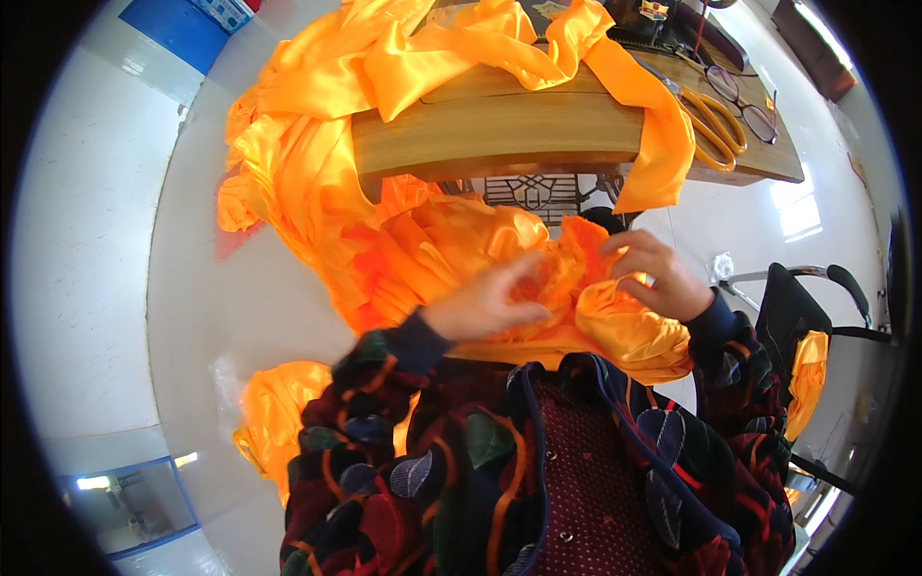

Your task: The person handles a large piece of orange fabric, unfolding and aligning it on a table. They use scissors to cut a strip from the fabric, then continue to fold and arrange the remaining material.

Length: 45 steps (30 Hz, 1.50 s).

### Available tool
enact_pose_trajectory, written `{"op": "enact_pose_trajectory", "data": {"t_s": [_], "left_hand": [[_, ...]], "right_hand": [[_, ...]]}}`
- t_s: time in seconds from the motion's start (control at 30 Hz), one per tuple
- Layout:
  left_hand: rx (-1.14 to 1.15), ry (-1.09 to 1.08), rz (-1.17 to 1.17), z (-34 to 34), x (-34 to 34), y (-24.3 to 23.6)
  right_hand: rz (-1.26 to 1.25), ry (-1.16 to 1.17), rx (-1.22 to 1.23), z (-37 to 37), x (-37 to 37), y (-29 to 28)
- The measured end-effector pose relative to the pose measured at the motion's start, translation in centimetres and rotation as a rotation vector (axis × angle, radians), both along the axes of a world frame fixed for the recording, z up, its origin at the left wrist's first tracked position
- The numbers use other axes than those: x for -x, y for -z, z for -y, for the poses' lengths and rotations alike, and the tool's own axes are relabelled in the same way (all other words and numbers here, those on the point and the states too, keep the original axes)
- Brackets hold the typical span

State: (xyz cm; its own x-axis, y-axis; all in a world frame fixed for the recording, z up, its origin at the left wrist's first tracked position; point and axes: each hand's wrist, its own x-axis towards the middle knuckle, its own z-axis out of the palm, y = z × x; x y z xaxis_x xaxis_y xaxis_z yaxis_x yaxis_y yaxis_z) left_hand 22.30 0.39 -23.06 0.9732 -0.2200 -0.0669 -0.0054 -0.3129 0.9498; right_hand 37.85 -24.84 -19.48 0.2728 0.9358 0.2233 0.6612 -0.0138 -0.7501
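A wooden bench (538, 130) stands on a pale floor (221, 307). Orange satin cloth (451, 53) lies draped across its top and spills over the left edge. Near the right end lie orange-handled scissors (713, 123) and, just beside them, a pair of glasses (741, 99).

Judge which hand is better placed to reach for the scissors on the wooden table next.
Right, probably. The scissors lie at the table's right end, beyond the right hand. The left hand is further left, pressed on the bunched orange fabric. Both hands are occupied with it.
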Motion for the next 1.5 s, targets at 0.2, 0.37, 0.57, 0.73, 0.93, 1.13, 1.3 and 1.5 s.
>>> {"op": "enact_pose_trajectory", "data": {"t_s": [0.2,0.37,0.57,0.73,0.93,1.13,1.3,1.5], "left_hand": [[-0.283,-0.362,-0.101,-10.3,4.9,-2.5],[-0.76,-0.096,0.14,-11.6,10.2,-0.2],[-1.103,-0.257,0.184,-11.2,12.2,2.2],[-0.22,-0.795,0.21,-14.2,11.3,-0.7],[-0.651,-1.176,0.707,-19.5,8.3,-4.0],[0.069,-0.786,0.459,-15.5,10.0,-5.1],[0.076,-0.641,0.455,-7.3,11.4,-7.0],[-0.371,-0.543,0.575,-1.6,9.5,-7.8]], "right_hand": [[0.099,0.084,-0.106,2.5,0.3,-5.1],[0.077,0.112,-0.125,2.8,1.9,-7.4],[-0.185,-0.013,-0.276,2.0,4.2,-8.7],[-0.27,0.001,-0.254,1.4,6.1,-9.9],[-0.082,0.064,-0.163,-0.3,8.0,-11.3],[-0.127,0.062,-0.218,-2.4,10.0,-11.6],[-0.142,0.071,-0.182,-4.9,11.2,-11.3],[-0.314,0.12,-0.275,-9.7,10.7,-8.8]]}}
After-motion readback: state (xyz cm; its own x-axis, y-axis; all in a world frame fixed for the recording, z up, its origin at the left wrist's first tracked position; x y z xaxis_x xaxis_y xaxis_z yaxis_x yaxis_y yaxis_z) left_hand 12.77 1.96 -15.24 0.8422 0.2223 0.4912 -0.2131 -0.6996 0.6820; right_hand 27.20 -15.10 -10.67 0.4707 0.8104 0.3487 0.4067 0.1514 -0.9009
